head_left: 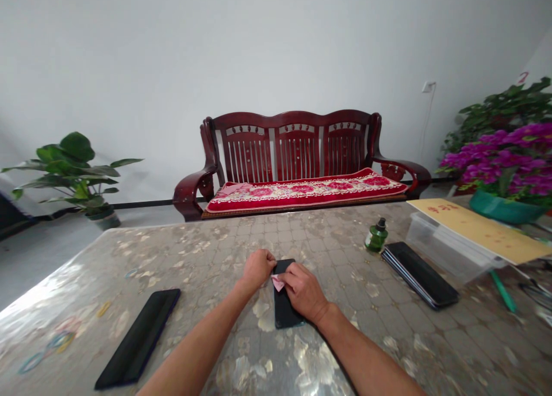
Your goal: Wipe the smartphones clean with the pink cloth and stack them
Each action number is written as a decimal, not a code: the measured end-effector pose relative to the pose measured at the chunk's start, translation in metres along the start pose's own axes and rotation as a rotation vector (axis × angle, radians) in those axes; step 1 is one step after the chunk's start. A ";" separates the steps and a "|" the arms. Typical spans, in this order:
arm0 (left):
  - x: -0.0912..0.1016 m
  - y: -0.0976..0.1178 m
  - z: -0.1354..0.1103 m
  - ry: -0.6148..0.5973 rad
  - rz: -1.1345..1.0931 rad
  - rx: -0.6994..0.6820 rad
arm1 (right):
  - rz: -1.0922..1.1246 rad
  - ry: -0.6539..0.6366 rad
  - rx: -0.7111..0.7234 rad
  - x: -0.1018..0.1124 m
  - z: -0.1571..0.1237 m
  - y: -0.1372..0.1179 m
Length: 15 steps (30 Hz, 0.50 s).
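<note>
Here, my left hand (257, 268), curled shut, pins the far edge of the black phone (285, 315) lying flat beneath my grip, seemingly to steady it, while my right hand (304, 292) pinches a small pink slip (278, 283) just over its screen.

Red mark like a "2" (523, 77) was spotted on the wall at upper right, above the green plant (504, 111). Red characters (444, 208) were printed on the yellow envelope (487, 232) laid on the clear box (435, 243), but were too blurred to be read. Nothing legible was found on the black phone (284, 310) or the green bottle (376, 235).
</note>
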<state>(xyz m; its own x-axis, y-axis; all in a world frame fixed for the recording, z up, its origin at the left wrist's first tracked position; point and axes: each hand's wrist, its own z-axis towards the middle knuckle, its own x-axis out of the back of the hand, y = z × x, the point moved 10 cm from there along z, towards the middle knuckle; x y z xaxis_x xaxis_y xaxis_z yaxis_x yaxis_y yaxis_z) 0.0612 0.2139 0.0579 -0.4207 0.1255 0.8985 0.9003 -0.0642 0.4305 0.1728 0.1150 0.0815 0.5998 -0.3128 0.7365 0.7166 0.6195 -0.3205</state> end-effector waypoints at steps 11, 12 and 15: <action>-0.002 -0.003 0.002 0.017 -0.032 -0.056 | 0.012 -0.027 -0.009 0.000 0.001 -0.001; -0.002 -0.003 0.002 0.015 -0.030 -0.057 | 0.012 -0.025 -0.008 0.000 0.002 -0.002; -0.003 -0.003 0.003 0.002 -0.015 -0.060 | 0.009 -0.016 0.001 0.002 0.002 -0.003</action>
<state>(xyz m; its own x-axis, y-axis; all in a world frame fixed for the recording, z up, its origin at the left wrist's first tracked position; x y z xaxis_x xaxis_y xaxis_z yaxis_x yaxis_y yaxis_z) 0.0597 0.2165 0.0537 -0.4347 0.1251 0.8918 0.8855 -0.1212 0.4486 0.1707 0.1141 0.0851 0.6000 -0.2956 0.7434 0.7112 0.6226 -0.3264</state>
